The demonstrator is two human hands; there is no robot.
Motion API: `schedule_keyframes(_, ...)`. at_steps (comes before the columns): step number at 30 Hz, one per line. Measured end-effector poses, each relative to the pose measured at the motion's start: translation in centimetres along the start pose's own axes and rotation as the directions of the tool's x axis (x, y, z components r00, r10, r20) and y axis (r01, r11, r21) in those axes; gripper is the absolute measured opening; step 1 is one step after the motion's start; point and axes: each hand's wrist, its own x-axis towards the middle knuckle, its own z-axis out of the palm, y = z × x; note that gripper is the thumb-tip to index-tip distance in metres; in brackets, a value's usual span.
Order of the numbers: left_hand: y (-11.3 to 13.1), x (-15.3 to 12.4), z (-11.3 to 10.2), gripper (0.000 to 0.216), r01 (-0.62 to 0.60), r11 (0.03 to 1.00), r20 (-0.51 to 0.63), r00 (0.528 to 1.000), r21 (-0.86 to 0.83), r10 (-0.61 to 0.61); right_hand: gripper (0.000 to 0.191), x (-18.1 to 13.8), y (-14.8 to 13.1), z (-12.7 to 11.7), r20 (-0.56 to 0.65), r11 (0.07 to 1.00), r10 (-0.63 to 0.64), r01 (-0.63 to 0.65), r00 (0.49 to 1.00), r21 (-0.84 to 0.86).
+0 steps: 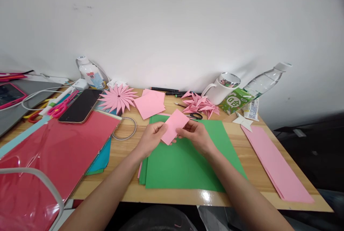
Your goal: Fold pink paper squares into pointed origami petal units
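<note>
A small pink paper rectangle (175, 126) is held tilted between my two hands, over a stack of green paper sheets (188, 166). My left hand (152, 136) pinches its left edge, thumb on top. On its right side my right hand (195, 135) grips it, thumb pressed on the face and fingers behind. Whether the paper is folded I cannot tell. Just behind lie several pink paper squares (149, 105). A pink paper star wheel (118, 96) rests to the left of them, and a heap of folded pink paper pieces (200, 105) to the right.
Left are a red paper pack (61, 145), a phone (81, 106), pink scissors (63, 105), a tape roll (134, 128) and a white bottle (91, 72). A white mug (221, 89), a green box (236, 100), a clear bottle (266, 80) and pink strips (276, 163) stand or lie right.
</note>
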Motion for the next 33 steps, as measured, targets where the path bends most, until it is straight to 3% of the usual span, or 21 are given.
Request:
schedule_keyframes(4, 0.3, -0.1, 0.0, 0.029, -0.108, 0.943, -0.071, 0.988, 0.316, 0.137, 0.035, -0.1, -0.2, -0.1, 0.034, 0.999, -0.025, 0.026, 0.999, -0.028)
schedule_keyframes(8, 0.1, -0.3, -0.1, 0.030, -0.148, 0.830, 0.020, 0.987, 0.538, 0.162, 0.038, -0.3, -0.5, -0.4, 0.000, 0.993, -0.061, 0.060, 0.998, -0.100)
schedule_keyframes(14, -0.2, -0.4, -0.1, 0.026, -0.154, 0.837, 0.110, 0.988, 0.525, 0.112, 0.021, -0.5, -0.6, 0.0, 0.051, 0.961, -0.097, 0.107, 0.994, -0.257)
schedule_keyframes(21, 0.2, -0.4, 0.0, 0.026, -0.180, 0.785, 0.089, 0.983, 0.593, 0.158, 0.011, -0.2, -0.5, -0.4, 0.092, 0.946, -0.108, 0.131, 0.990, -0.298)
schedule_keyframes(25, 0.8, -0.5, -0.2, 0.022, -0.174, 0.793, 0.035, 0.981, 0.584, 0.189, 0.015, 0.3, -1.0, -1.7, 0.007, 0.954, -0.130, 0.127, 0.991, -0.272)
schedule_keyframes(29, 1.2, -0.6, -0.3, 0.022, -0.132, 0.830, -0.028, 0.984, 0.542, 0.175, 0.024, 0.6, -1.7, -2.1, -0.154, 0.971, -0.170, 0.140, 0.973, -0.192)
schedule_keyframes(31, 1.2, -0.7, -0.2, 0.021, -0.071, 0.882, -0.037, 0.994, 0.465, 0.099, 0.028, 0.4, -1.7, -1.7, -0.140, 0.975, -0.168, 0.144, 0.976, -0.168)
schedule_keyframes(33, 1.1, -0.7, -0.1, 0.022, -0.031, 0.912, -0.017, 0.999, 0.410, 0.042, 0.030, 0.2, -1.4, -1.1, -0.036, 0.976, -0.134, 0.126, 0.990, -0.177)
